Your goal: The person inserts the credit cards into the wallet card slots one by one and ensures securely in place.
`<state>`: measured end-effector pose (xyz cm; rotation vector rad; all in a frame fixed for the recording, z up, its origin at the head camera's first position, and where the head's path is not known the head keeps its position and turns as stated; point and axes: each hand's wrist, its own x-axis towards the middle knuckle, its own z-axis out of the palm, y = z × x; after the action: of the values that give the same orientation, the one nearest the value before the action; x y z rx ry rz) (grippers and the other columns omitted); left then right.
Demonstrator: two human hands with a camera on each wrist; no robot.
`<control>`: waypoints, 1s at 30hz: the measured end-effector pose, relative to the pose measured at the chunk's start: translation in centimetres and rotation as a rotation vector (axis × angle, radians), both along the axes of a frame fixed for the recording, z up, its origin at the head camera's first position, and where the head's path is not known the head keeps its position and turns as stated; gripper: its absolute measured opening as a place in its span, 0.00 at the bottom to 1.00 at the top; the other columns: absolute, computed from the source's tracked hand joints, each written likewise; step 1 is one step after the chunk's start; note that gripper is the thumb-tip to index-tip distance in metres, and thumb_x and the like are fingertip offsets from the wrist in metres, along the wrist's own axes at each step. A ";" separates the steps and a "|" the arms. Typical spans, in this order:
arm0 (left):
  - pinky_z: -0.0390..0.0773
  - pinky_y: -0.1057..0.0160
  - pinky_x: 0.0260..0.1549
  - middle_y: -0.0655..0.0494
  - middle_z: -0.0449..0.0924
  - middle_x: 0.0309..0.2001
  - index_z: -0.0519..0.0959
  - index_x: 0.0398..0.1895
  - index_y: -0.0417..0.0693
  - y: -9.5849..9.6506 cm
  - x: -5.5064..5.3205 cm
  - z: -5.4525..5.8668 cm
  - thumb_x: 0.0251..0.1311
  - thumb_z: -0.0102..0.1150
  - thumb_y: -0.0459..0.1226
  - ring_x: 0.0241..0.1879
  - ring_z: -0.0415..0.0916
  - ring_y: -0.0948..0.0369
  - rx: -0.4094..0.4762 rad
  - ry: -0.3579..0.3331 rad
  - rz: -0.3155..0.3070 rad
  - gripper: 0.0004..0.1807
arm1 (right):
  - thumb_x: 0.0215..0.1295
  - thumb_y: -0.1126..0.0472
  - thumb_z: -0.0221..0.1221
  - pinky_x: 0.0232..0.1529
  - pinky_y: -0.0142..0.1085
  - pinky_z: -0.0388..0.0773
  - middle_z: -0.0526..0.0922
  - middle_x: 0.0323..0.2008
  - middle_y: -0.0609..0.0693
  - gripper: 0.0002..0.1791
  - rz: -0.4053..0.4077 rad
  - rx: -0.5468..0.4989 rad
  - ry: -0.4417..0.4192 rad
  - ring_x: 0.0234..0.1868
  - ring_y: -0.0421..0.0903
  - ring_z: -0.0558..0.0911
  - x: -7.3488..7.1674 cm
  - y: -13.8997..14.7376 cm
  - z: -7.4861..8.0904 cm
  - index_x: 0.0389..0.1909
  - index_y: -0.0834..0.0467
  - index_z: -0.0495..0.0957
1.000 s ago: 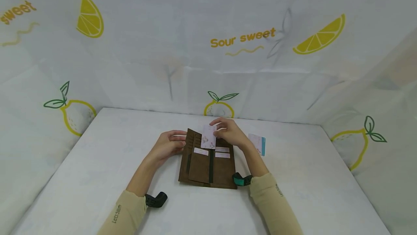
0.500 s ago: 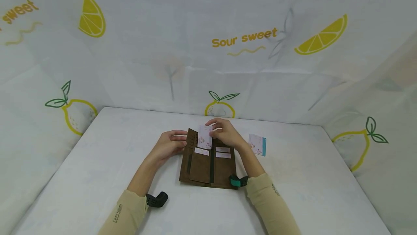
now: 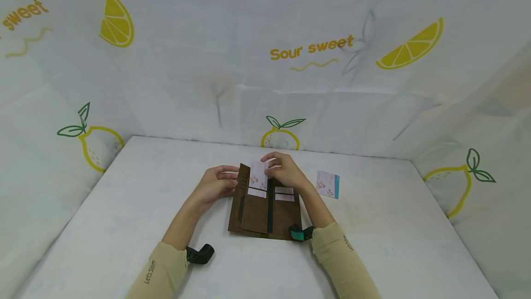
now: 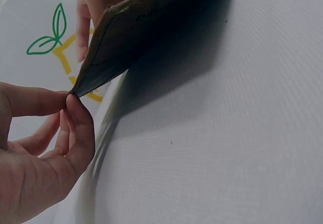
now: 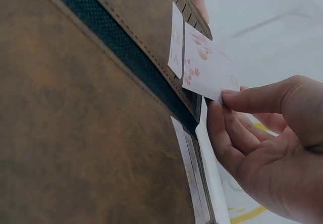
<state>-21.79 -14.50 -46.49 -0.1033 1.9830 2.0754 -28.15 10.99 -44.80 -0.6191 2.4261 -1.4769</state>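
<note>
A brown wallet lies unfolded mid-table, its left flap raised off the tabletop. My left hand pinches that flap's edge between thumb and fingertips. Between thumb and forefinger, my right hand holds a white card printed with pink blossoms. The card's lower edge is right at the slots of the wallet's left half, just above another card that peeks out of its slot. Two more card edges show in the right half. Dark green lining runs between the halves.
A second blossom card with a blue stripe lies flat on the white table, right of the wallet. Behind the table hangs a lemon-print cloth. Each wrist wears a black camera band.
My right hand has moved left and slightly down with the card, bringing it from over the wallet's middle to the left half's slots. The left hand keeps its grip on the flap.
</note>
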 end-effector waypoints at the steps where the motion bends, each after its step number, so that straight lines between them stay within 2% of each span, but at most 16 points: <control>1: 0.85 0.70 0.41 0.55 0.84 0.46 0.75 0.71 0.33 0.0 0.0 0.0 0.70 0.59 0.24 0.39 0.81 0.67 -0.001 0.001 0.000 0.26 | 0.74 0.71 0.61 0.44 0.38 0.88 0.87 0.47 0.66 0.19 0.000 0.003 -0.009 0.38 0.47 0.88 0.0 0.1 0.0 0.63 0.66 0.79; 7: 0.85 0.70 0.40 0.54 0.84 0.47 0.75 0.71 0.34 0.0 0.0 0.1 0.70 0.59 0.24 0.39 0.81 0.67 -0.005 0.003 -0.004 0.26 | 0.74 0.71 0.62 0.46 0.40 0.91 0.85 0.42 0.61 0.21 0.036 -0.006 -0.067 0.38 0.46 0.90 0.1 0.5 -0.2 0.65 0.67 0.76; 15: 0.85 0.69 0.40 0.53 0.84 0.47 0.75 0.71 0.33 0.1 0.1 0.2 0.70 0.59 0.23 0.38 0.81 0.67 -0.007 0.002 0.002 0.26 | 0.74 0.70 0.63 0.42 0.33 0.80 0.86 0.38 0.58 0.21 0.132 0.048 -0.038 0.34 0.41 0.81 0.0 0.9 -0.5 0.65 0.67 0.74; 21: 0.85 0.69 0.40 0.53 0.84 0.48 0.75 0.71 0.34 0.1 0.2 0.3 0.70 0.60 0.24 0.38 0.81 0.67 -0.015 -0.002 0.006 0.26 | 0.73 0.69 0.64 0.41 0.32 0.80 0.86 0.41 0.58 0.19 0.122 0.087 -0.042 0.35 0.40 0.81 0.0 0.9 -0.6 0.62 0.67 0.76; 30: 0.85 0.69 0.40 0.53 0.84 0.47 0.75 0.71 0.33 0.1 0.2 0.3 0.69 0.59 0.23 0.37 0.81 0.67 -0.005 0.002 -0.002 0.26 | 0.71 0.69 0.68 0.48 0.33 0.83 0.86 0.47 0.62 0.15 0.172 0.117 0.002 0.44 0.44 0.85 0.3 0.6 -0.4 0.55 0.68 0.81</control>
<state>-21.58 -14.41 -46.18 -0.1006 1.9887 2.0707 -27.87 11.62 -45.22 -0.7812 2.3729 -1.2584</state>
